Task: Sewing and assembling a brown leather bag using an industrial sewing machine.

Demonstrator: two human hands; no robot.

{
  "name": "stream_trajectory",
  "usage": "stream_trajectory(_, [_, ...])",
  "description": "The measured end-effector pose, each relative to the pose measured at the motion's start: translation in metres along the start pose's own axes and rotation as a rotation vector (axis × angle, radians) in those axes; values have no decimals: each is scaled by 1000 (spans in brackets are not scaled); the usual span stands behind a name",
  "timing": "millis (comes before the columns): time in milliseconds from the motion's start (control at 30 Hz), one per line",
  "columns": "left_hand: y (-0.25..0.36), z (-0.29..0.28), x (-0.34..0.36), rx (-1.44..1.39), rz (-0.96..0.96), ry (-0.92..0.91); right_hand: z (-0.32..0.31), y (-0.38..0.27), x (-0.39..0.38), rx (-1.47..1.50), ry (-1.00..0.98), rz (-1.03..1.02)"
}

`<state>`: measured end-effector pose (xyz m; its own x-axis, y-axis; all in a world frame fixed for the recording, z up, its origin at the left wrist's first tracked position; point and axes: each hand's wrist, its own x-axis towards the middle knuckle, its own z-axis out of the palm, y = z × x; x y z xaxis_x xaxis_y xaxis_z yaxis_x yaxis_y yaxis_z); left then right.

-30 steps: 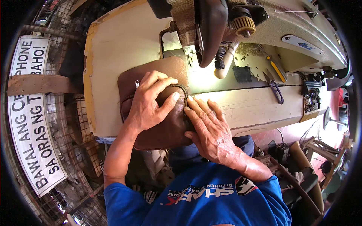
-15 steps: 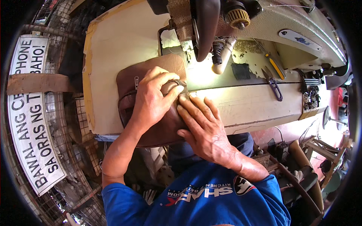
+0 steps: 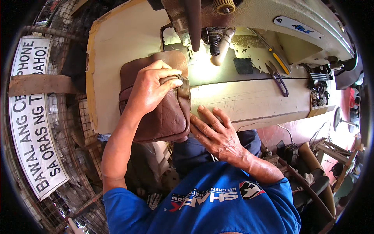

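Observation:
A brown leather bag (image 3: 161, 121) lies on the pale work table, its lower end hanging slightly over the near edge. My left hand (image 3: 148, 86) is closed on its upper right side, thumb and fingers pinching a folded brown strap or edge piece there. What lies under the palm is hidden. Fingers spread, my right hand (image 3: 218, 134) rests flat at the table's front edge, its fingertips close beside the bag's lower right side. Just beyond the bag stands a sewing machine (image 3: 249, 17), with a bright light shining on the bed below its head.
Thread snips (image 3: 278, 80), a screwdriver (image 3: 281, 60) with a yellow and black handle and a dark cloth scrap (image 3: 243, 66) lie right of the machine's head. A wire mesh wall with a white sign (image 3: 31, 128) stands at the left. Wooden frames clutter the lower right.
My right hand has slid off the bag's upper right part, toward me, to the table edge. My left hand keeps its pinch. The view has shifted a little.

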<state>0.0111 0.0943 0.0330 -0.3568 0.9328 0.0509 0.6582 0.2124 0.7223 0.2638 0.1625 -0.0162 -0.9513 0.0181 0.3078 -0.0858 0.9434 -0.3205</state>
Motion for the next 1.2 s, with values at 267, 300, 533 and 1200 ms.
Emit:
stream_trajectory(267, [1,8,-5,-69,35,91,3,7,25,108,170,-153])
stream_trajectory(300, [2,8,-5,-38,35,77,1,9,27,89,168,-169])
stream_trajectory(533, [6,9,-7,127,35,100,-21,22,30,138,120,-228])
stream_trajectory(1200, [-2,15,48,109,101,182,-39,69,45,167,48,-132])
